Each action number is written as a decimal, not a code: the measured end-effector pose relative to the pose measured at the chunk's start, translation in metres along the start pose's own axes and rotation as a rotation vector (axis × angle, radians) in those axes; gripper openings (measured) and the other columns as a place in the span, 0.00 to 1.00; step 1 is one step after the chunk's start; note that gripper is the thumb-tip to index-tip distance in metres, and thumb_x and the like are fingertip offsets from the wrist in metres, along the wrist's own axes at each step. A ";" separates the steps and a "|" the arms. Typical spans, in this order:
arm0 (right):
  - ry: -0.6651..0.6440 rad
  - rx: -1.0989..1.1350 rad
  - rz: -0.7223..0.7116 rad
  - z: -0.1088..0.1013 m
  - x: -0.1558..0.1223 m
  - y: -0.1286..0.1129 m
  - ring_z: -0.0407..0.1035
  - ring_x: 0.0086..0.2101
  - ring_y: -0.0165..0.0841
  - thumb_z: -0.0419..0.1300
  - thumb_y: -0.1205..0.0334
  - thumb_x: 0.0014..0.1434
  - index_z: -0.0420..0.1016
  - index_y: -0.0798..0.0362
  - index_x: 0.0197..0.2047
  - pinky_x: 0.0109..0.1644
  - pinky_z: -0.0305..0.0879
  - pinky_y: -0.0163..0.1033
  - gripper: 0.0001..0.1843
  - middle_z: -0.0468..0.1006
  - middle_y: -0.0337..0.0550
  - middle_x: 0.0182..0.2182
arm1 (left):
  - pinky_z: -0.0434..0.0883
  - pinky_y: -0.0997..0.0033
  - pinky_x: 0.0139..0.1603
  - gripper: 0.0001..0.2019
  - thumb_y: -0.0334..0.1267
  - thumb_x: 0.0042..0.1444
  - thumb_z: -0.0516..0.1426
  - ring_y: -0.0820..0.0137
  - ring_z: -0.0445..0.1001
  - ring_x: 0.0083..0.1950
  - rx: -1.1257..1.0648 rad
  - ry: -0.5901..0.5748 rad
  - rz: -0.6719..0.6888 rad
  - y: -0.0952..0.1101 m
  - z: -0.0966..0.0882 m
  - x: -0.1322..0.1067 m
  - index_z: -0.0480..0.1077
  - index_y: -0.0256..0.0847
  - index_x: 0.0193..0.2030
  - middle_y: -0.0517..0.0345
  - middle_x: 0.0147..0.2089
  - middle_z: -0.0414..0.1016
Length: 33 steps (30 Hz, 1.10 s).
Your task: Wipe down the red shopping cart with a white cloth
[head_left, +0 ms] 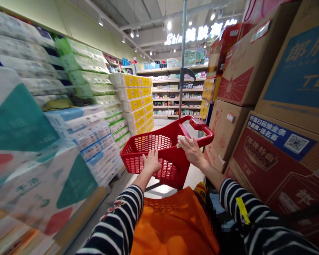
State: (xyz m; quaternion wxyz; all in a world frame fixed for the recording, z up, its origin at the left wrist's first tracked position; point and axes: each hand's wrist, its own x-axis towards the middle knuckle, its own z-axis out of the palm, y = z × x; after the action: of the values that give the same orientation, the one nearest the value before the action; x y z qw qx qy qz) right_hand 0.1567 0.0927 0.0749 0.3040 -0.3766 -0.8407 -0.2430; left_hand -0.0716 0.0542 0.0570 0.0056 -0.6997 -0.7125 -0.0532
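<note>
A red plastic shopping cart (172, 170) with a perforated basket stands in front of me, its handle (204, 132) at the upper right. My left hand (152, 162) rests on the near rim of the basket, its fingers hooked over the edge and the thumb apart. Under the fingers of my right hand (192, 151) is a crumpled whitish cloth (180, 141), pressed against the cart near the base of the handle. The cloth is mostly covered by those fingers. No goods show inside the basket.
Stacked tissue packs (87, 131) line the left side, with yellow-and-white packs (136, 102) further on. Cardboard boxes (281, 166) rise close on my right. A metal pole (183, 53) stands beyond the cart, before shelves (172, 81) of small goods.
</note>
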 end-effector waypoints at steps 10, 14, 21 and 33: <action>0.046 -0.009 0.214 0.004 0.001 0.017 0.53 0.56 0.41 0.45 0.73 0.57 0.67 0.53 0.54 0.59 0.45 0.53 0.24 0.65 0.47 0.56 | 0.46 0.41 0.62 0.36 0.33 0.47 0.48 0.58 0.39 0.68 0.029 0.004 -0.132 -0.037 0.012 -0.020 0.44 0.38 0.66 0.49 0.69 0.40; -0.081 0.104 0.105 0.033 0.009 -0.027 0.52 0.57 0.41 0.45 0.75 0.56 0.66 0.53 0.55 0.58 0.49 0.52 0.25 0.63 0.46 0.57 | 0.46 0.41 0.62 0.37 0.33 0.46 0.49 0.57 0.39 0.68 0.025 -0.005 -0.151 -0.039 0.012 -0.028 0.44 0.39 0.66 0.50 0.69 0.40; -0.245 0.179 0.120 0.039 0.022 -0.058 0.54 0.57 0.42 0.45 0.74 0.59 0.64 0.46 0.56 0.60 0.43 0.60 0.25 0.66 0.44 0.55 | 0.44 0.41 0.63 0.38 0.33 0.45 0.50 0.60 0.41 0.68 0.027 -0.033 -0.098 -0.042 0.005 -0.041 0.45 0.41 0.66 0.52 0.69 0.42; -0.382 0.188 0.201 0.040 0.025 -0.046 0.46 0.61 0.40 0.41 0.72 0.61 0.59 0.42 0.60 0.62 0.34 0.59 0.26 0.61 0.41 0.59 | 0.47 0.43 0.62 0.35 0.25 0.47 0.44 0.59 0.46 0.67 0.172 -0.030 -0.279 -0.086 0.015 -0.068 0.46 0.35 0.65 0.46 0.67 0.47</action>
State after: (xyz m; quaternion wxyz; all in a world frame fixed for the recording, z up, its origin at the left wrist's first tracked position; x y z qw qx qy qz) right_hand 0.0945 0.1026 0.0558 0.1957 -0.4674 -0.8603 -0.0564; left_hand -0.1548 -0.0139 0.0305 0.0473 -0.5916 -0.8046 0.0180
